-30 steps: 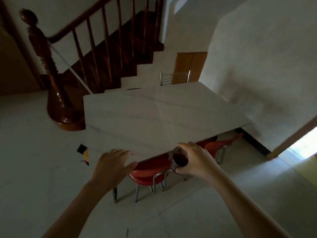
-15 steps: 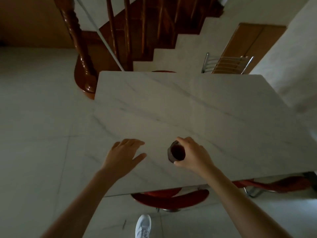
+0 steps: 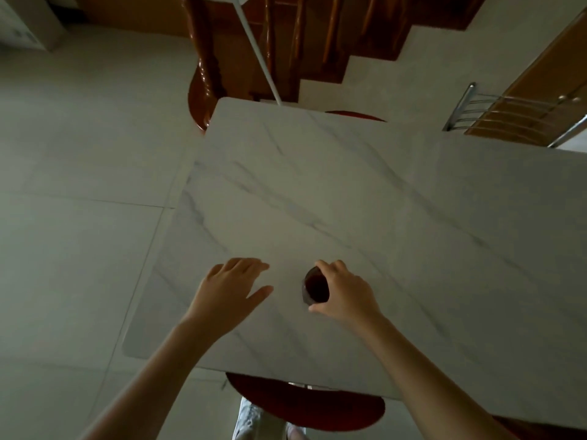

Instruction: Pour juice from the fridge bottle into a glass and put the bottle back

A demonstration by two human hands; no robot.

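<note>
We see the left hand (image 3: 230, 289) over the near part of the marble-patterned tabletop (image 3: 365, 201), fingers spread apart and holding nothing; whether the palm touches the surface we cannot tell. Just to its right stands the glass (image 3: 314, 286), filled with dark juice. Only its rim and left wall show, since the right hand (image 3: 344, 292) covers the far side. That hand is wrapped around the glass, thumb on the near wall and fingers curled over the far rim. We cannot determine whether the glass base rests on the tabletop or sits slightly above it.

Below the near edge, a red chair seat (image 3: 305, 404) is partly hidden by the tabletop, and a white shoe (image 3: 251, 420) is cut off at the frame's lower edge. At far right, a metal chair back (image 3: 508, 112) shows only its upper rails.
</note>
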